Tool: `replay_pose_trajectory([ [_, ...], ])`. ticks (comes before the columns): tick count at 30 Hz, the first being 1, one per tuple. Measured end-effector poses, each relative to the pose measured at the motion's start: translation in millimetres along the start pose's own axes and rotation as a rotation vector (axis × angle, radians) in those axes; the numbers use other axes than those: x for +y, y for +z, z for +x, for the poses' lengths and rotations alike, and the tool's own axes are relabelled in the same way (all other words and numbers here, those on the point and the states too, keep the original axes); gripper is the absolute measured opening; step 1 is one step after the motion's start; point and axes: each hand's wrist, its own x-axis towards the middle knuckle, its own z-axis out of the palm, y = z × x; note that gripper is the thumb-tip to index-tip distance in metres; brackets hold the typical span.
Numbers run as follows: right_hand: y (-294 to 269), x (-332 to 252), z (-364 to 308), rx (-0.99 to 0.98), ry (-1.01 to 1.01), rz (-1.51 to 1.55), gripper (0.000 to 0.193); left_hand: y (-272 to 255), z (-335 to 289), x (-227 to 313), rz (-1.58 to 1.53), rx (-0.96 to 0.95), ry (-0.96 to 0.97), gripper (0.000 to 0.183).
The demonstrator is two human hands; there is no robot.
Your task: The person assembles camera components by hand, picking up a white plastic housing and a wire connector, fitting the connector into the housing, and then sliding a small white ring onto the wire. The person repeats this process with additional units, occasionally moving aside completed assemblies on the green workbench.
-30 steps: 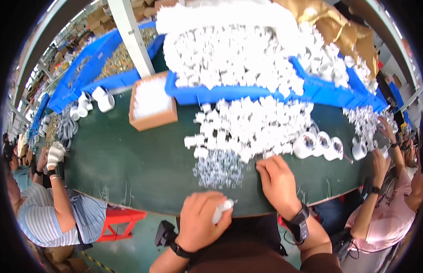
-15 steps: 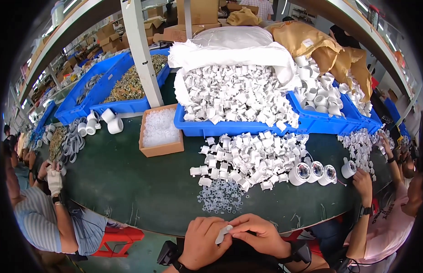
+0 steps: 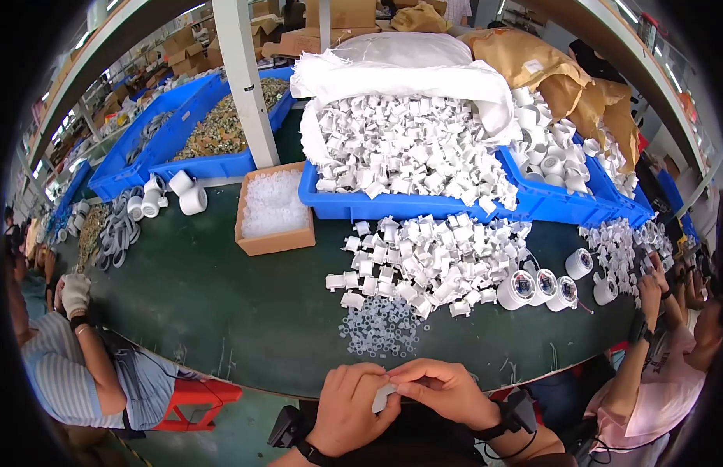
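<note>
Green desk [image 3: 190, 288], left hand [image 3: 342, 409] with fingers [image 3: 358, 376] closed around a white piece [image 3: 382, 398] at the near edge, right hand [image 3: 447, 391] pinching its upper end, rings [image 3: 379, 327] and white parts [image 3: 435, 261] heaped beyond.

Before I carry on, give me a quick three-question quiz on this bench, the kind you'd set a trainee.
1. Multiple choice: what colour is the tray behind the heap of loose white parts?
a) red
b) blue
c) yellow

2. True or false: the cardboard box stands to the left of that heap.

3. Short answer: what does the left hand hold, with the fingers of the right hand close at it?

Key:
1. b, blue.
2. True.
3. A small pale piece; its exact shape is partly hidden by the fingers.
</note>
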Motion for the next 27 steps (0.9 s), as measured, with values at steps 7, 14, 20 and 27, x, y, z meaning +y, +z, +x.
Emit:
replay_pose_trajectory([
  [7,10,13,1,0.064,0.054,0.047,0.012,5,0,3,0.03,0.029,0.0,0.037],
  [14,11,-6,-5,0.079,0.169,0.223,0.015,12,-12,2,0.054,0.149,0.055,0.038],
  [20,17,3,-6,0.014,0.039,0.057,0.017,4,-15,-3,-0.02,0.134,0.01,0.035],
  [27,25,11,-2,-0.05,0.013,0.136,0.017,-13,-19,-17,-0.016,0.05,0.098,0.034],
])
